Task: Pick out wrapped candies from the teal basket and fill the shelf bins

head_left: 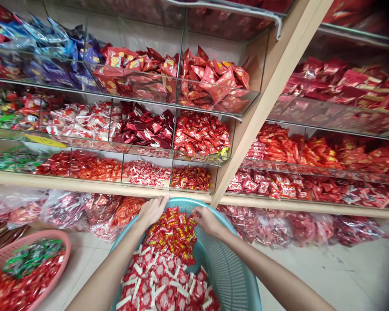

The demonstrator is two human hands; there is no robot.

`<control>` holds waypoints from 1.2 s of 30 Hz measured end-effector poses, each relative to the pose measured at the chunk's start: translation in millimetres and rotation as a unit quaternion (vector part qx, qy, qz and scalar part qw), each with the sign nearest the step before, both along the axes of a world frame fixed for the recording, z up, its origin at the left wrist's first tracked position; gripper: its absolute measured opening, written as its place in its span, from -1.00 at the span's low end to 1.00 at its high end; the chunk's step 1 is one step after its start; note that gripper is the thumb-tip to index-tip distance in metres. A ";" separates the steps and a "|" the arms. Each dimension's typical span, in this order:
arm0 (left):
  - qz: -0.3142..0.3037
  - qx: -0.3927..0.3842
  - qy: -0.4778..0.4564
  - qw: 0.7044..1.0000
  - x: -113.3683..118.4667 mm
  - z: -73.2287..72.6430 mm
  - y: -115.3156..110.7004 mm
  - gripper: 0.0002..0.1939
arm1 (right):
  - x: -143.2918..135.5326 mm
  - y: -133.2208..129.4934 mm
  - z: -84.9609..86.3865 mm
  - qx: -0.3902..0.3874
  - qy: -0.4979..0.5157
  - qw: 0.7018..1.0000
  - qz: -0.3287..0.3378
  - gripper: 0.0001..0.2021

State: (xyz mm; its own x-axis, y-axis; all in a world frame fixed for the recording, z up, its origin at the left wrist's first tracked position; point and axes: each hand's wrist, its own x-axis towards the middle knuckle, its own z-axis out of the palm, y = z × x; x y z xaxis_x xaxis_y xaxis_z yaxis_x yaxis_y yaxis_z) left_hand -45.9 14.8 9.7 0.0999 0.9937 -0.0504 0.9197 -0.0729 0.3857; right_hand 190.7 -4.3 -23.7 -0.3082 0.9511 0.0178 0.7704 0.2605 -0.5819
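Observation:
A teal plastic basket [244, 259] stands below the shelves, its far rim near the lowest shelf edge. Inside lie small red and yellow packets [173, 231] at the far end and red and white packets [164, 280] nearer to me. My left hand [154, 211] rests on the basket's far left rim, its fingers closed over the edge. Over the right side of the red and yellow packets, my right hand [205, 219] has its fingers bent together at a packet; exactly what they pinch is too small to tell.
Clear-fronted shelf bins [201, 134] of wrapped sweets rise ahead, split by a slanting wooden post [262, 112]. Filled plastic bags [65, 209] lie under the bottom shelf. A pink basket [65, 242] with green and red packets stands on the floor at left.

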 end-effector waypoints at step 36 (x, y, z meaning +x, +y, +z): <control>0.005 0.002 0.000 1.000 2.3 1.5 -1.7 -0.24 | -27.4 12.2 41.4 0.101 -0.210 0.972 -0.036 -0.77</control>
State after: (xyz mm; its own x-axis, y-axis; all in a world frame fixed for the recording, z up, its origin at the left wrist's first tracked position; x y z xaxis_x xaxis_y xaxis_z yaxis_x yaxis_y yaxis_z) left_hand -43.6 13.1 11.2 0.0897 0.9948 -0.0474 0.9206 -0.0647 0.3851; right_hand 163.3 7.9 17.7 -0.2607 0.9609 0.0931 0.9495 0.2726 -0.1553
